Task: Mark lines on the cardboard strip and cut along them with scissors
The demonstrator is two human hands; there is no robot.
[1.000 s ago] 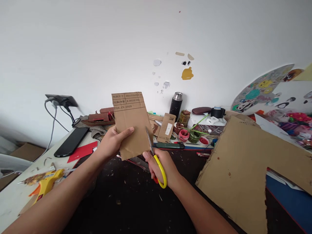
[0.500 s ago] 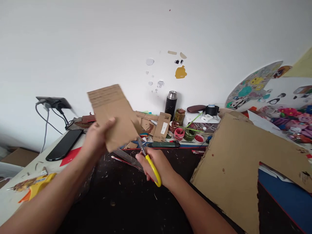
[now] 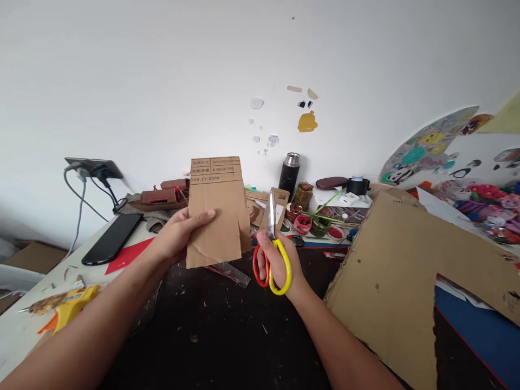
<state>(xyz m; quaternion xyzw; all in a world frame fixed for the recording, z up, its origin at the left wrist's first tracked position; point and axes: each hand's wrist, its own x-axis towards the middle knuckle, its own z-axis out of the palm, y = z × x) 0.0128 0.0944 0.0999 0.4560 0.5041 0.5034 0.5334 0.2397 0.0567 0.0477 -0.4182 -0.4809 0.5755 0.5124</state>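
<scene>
My left hand (image 3: 184, 230) grips a piece of brown cardboard (image 3: 217, 216) by its left side, thumb on the front and fingers hidden behind. Black print runs across the cardboard's top, and a slit rises from its lower edge near the right, where a narrow strip hangs slightly apart. In my right hand (image 3: 284, 262) is a pair of scissors (image 3: 271, 219) with one red and one yellow handle. Their blades are together and point up, just right of the cardboard and apart from it. Both pieces are held above the dark mat (image 3: 227, 336).
A large cut cardboard sheet (image 3: 390, 271) lies at the right. Paint jars (image 3: 303, 223), a black flask (image 3: 290, 176) and cardboard scraps stand along the wall. At the left are a yellow glue gun (image 3: 73, 306), a black flat case (image 3: 111, 238) and a brown model boat (image 3: 162, 197).
The scissors have come out of the cardboard's slit, and their blades have swung upright. My left hand has moved the cardboard rightward and straightened it, so its print is readable.
</scene>
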